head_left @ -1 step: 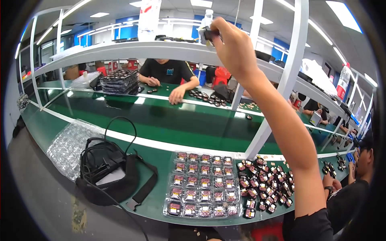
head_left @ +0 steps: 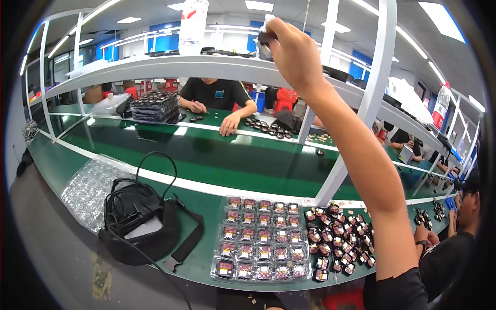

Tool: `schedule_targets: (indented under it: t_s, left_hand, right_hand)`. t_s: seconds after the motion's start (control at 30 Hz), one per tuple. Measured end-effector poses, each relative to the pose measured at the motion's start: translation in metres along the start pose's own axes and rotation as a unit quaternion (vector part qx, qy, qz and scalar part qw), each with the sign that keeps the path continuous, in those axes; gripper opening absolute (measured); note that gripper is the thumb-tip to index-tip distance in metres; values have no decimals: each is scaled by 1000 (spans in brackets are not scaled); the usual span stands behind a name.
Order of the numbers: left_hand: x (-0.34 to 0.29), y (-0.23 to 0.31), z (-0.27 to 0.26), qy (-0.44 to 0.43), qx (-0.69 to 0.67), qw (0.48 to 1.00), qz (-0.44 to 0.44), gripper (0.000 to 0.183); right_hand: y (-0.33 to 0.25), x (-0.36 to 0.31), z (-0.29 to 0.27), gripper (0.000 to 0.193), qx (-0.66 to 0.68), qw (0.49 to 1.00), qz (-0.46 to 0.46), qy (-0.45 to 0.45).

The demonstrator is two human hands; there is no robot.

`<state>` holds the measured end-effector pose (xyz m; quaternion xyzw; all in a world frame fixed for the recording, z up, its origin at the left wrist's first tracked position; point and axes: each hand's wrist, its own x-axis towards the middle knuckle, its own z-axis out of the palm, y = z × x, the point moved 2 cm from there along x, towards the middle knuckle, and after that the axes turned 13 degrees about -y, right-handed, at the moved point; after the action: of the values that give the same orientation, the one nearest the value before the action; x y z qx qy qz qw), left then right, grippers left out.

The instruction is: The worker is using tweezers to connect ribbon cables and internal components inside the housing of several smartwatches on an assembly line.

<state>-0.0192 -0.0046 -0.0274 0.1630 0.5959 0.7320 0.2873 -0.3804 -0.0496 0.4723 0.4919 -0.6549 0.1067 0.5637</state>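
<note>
My right hand point(head_left: 298, 62) is raised above the white overhead shelf point(head_left: 217, 66), with thumb and fingers closed on a small black object point(head_left: 267, 38) whose kind I cannot make out. Just behind the fingers stands a small clear bottle point(head_left: 268, 19), partly covered by them. My left hand is out of the picture. Down on the green bench lies a clear plastic tray point(head_left: 213, 271) with rows of small black square pieces point(head_left: 264, 236) bearing pink and yellow labels. A heap of similar loose pieces point(head_left: 341, 243) spreads to the right of the tray, partly hidden by my forearm.
A black bag point(head_left: 137, 253) with cables sits left of the tray, beside clear plastic trays point(head_left: 85, 191). White posts point(head_left: 380, 67) hold up the shelf, which carries a large bottle point(head_left: 193, 28). Across the bench a person point(head_left: 219, 95) works beside stacked trays point(head_left: 155, 106); another person point(head_left: 449, 253) sits at right.
My right hand has shifted slightly left, and its fingers cover more of the small bottle. The tray and loose pieces stay as they were.
</note>
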Motion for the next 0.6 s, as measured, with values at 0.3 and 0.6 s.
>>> schedule_targets:
  t_s: [0.3, 0.6]
  left_hand:
    - [-9, 4, -3, 38, 71, 997, -19, 21]
    - [-4, 6, -11, 8, 7, 999, -47, 29]
  right_hand:
    - [1, 33, 85, 15, -177, 948, -25, -264]
    - [-30, -10, 8, 25, 119, 980, -31, -158]
